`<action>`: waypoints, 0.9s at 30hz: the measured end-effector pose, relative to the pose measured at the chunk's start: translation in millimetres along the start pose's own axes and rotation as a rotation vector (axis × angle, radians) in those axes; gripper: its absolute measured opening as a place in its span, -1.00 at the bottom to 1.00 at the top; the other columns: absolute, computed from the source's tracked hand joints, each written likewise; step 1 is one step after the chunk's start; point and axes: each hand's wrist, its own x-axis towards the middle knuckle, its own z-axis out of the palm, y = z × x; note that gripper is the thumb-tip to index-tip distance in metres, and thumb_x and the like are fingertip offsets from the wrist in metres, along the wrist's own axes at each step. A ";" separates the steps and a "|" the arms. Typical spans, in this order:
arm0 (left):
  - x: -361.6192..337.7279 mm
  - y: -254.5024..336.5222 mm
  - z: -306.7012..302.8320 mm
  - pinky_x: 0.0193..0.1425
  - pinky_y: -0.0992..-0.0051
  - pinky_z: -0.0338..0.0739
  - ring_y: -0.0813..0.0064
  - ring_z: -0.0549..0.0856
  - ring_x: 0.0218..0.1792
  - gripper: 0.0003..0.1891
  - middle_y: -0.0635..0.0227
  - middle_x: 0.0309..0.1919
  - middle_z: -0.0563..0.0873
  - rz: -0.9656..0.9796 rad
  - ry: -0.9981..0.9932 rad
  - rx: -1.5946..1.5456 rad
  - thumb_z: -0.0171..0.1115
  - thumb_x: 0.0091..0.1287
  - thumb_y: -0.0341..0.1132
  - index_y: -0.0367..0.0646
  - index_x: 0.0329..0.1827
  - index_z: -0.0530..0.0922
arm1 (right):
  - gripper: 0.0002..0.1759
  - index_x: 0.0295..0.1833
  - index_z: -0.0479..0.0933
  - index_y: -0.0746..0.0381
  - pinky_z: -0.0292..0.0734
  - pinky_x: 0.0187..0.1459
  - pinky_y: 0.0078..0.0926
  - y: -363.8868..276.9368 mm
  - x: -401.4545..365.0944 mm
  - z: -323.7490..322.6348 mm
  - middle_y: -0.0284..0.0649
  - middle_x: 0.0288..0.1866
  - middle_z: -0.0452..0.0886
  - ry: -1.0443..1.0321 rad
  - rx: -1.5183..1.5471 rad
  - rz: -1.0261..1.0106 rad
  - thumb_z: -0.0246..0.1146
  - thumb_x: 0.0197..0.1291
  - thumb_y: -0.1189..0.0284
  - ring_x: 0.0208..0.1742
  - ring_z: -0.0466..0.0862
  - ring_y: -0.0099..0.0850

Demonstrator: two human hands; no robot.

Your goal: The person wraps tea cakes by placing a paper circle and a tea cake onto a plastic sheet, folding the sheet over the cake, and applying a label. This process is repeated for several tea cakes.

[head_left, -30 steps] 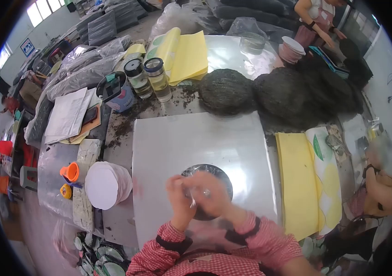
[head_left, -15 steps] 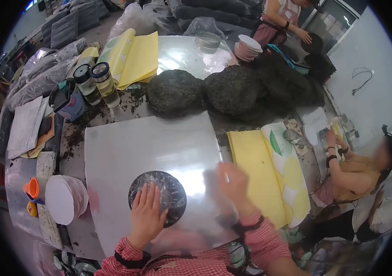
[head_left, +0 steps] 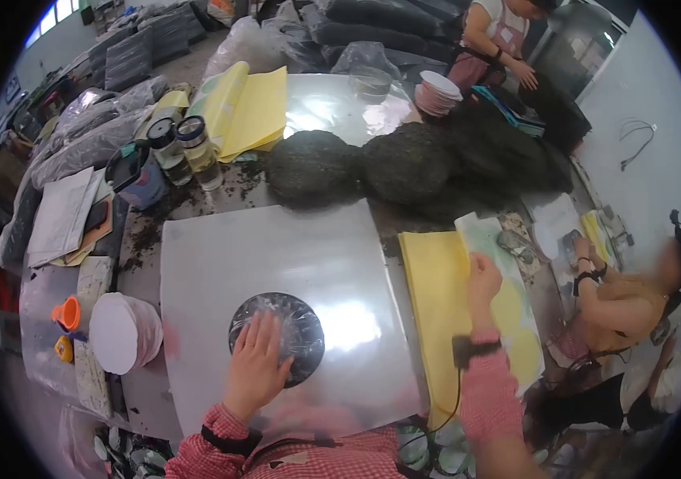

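My left hand (head_left: pixel 257 359) lies flat, fingers stretched out, on a dark round disc (head_left: pixel 305 346) wrapped in clear, crinkled film. The disc rests on a shiny metal sheet (head_left: pixel 221 263) in front of me. Off to the right, my right hand (head_left: pixel 486 281) is over the printed sheet (head_left: pixel 508 319) with yellow-green circles, beside the yellow paper (head_left: pixel 434 287). Its fingers are curled together, and I cannot see what, if anything, is between them. A dark band with a cord circles my right wrist.
Dark round heaps (head_left: pixel 312 172) line the far side of the sheet. At left are a stack of white paper discs (head_left: pixel 115 334), an orange cup (head_left: pixel 69 314), two glass bottles (head_left: pixel 199 152) and a bucket (head_left: pixel 137 188). Co-workers work at right (head_left: pixel 620 307) and at the back (head_left: pixel 496 40).
My right hand has moved right, from above the metal sheet's edge to the printed sheet. My left hand stays on the film-wrapped disc. The view has shifted slightly.
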 end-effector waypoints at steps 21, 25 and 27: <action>-14.8 -29.4 -4.8 0.25 0.33 0.57 0.24 0.68 0.21 -0.46 0.12 0.17 0.70 0.113 0.225 -0.402 0.39 0.34 -0.20 -0.09 0.38 0.52 | -0.11 0.69 0.07 0.07 -0.09 0.60 0.16 -259.5 -184.9 64.8 0.04 0.72 0.01 -0.900 0.725 -0.470 0.23 0.36 0.04 0.71 0.02 0.04; -51.3 -53.5 15.6 0.07 0.29 0.64 0.20 0.77 -0.01 -0.45 0.07 -0.06 0.77 -0.415 0.562 -0.913 0.27 0.42 -0.31 -0.14 0.47 0.41 | -0.11 0.66 0.18 -0.07 -0.22 0.48 0.60 -273.3 -195.5 57.1 0.03 0.73 -0.02 -0.994 0.264 -0.865 0.27 0.27 -0.07 0.72 -0.06 0.13; -44.0 -49.1 -1.1 -0.20 0.27 0.65 0.16 0.80 -0.32 -0.47 0.10 -0.39 0.76 -0.636 -0.055 -0.712 0.18 0.45 -0.38 -0.23 0.48 0.38 | -0.12 0.68 0.14 -0.11 -0.16 0.50 0.53 -274.7 -195.5 60.5 -0.03 0.74 -0.03 -1.028 0.123 -0.915 0.21 0.33 -0.11 0.74 -0.10 0.06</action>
